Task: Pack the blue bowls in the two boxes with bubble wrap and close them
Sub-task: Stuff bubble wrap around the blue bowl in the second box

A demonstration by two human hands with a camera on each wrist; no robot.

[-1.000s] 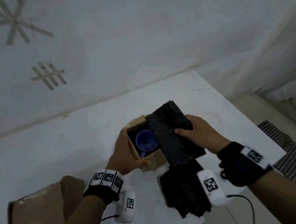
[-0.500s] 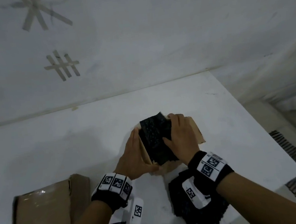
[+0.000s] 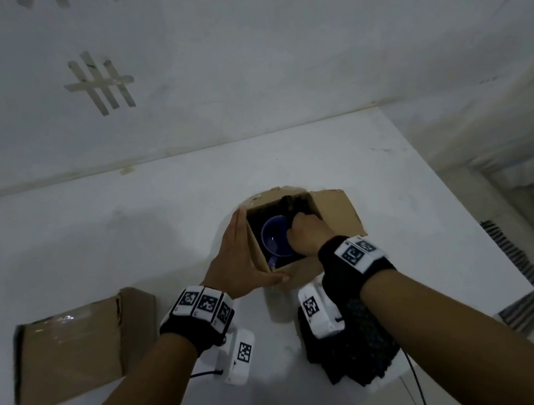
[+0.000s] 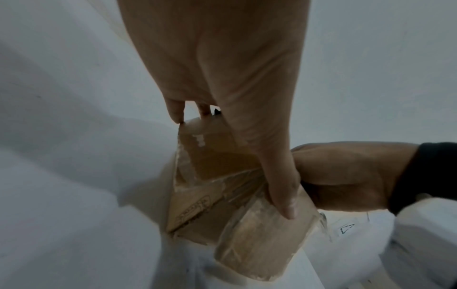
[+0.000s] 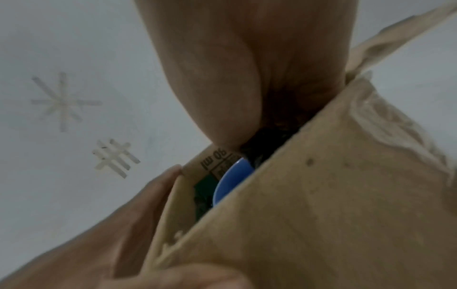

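Observation:
An open cardboard box [image 3: 298,266] stands mid-table with a blue bowl [image 3: 274,240] inside; its rim [image 5: 232,179] shows in the right wrist view. My left hand [image 3: 243,258] lies flat against the box's left wall [image 4: 217,172], fingers straight, thumb across the front. My right hand [image 3: 302,231] reaches into the box, fingers curled on black bubble wrap [image 3: 295,204] that stands along the right inner wall beside the bowl. Its fingertips are hidden inside. A second brown box [image 3: 67,349] lies shut at the left.
A pile of black bubble wrap [image 3: 365,353] lies on the white table [image 3: 132,235] near the front edge, under my right forearm. One box flap [image 3: 335,212] hangs out to the right. The wall is close behind; the table ends at the right above a striped mat [image 3: 527,278].
My right hand carried the black wrap sheet from above the box down into it. The sheet covered the opening half a second ago; now it is tucked at the right and the bowl shows.

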